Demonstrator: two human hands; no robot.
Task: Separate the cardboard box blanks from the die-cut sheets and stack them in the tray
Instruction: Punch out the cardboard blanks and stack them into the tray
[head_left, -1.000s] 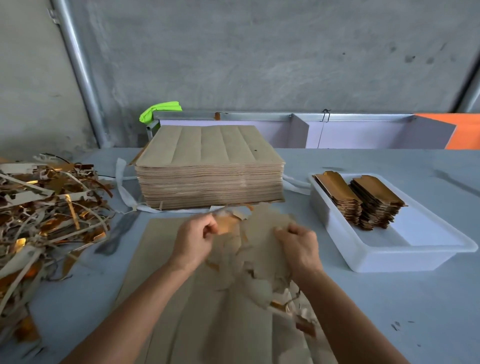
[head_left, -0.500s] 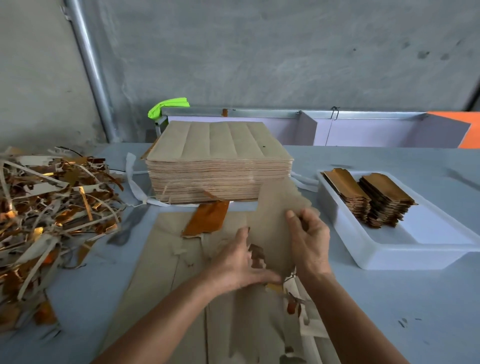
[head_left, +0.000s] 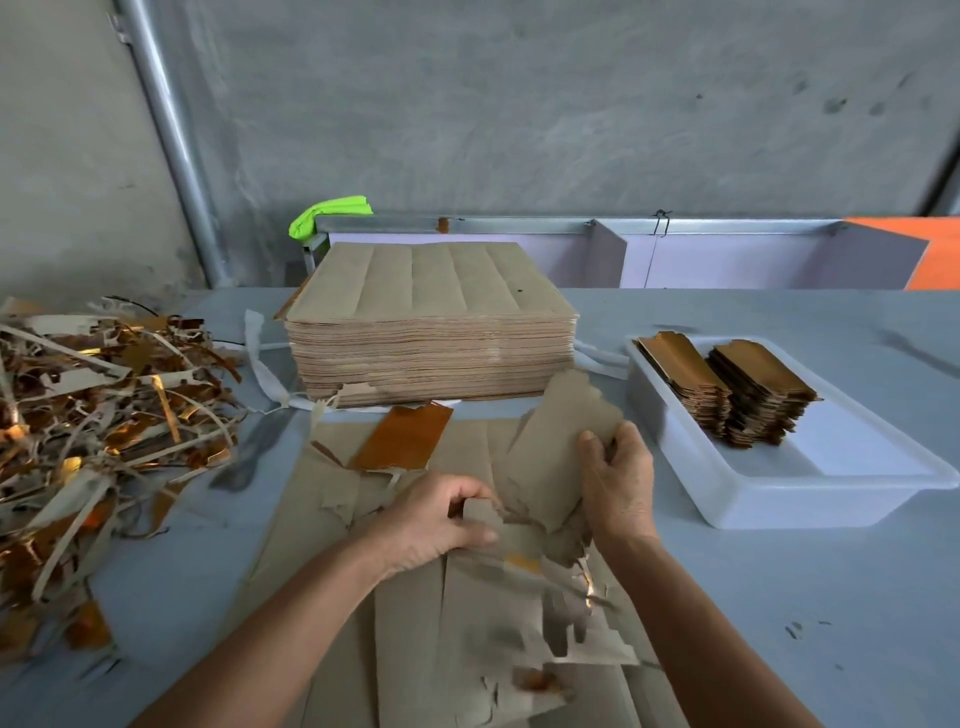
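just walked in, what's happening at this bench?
A person is pulling box blanks out of a die-cut sheet lying on the table. The right hand holds a loosened blank; the left hand grips the sheet beside it. Two stacks of blanks sit in the tray, scrap strips are piled left, and uncut sheets are stacked behind.

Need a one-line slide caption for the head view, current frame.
Both hands, left and right, grip pieces of a die-cut sheet between the scrap pile and the tray of stacked blanks.
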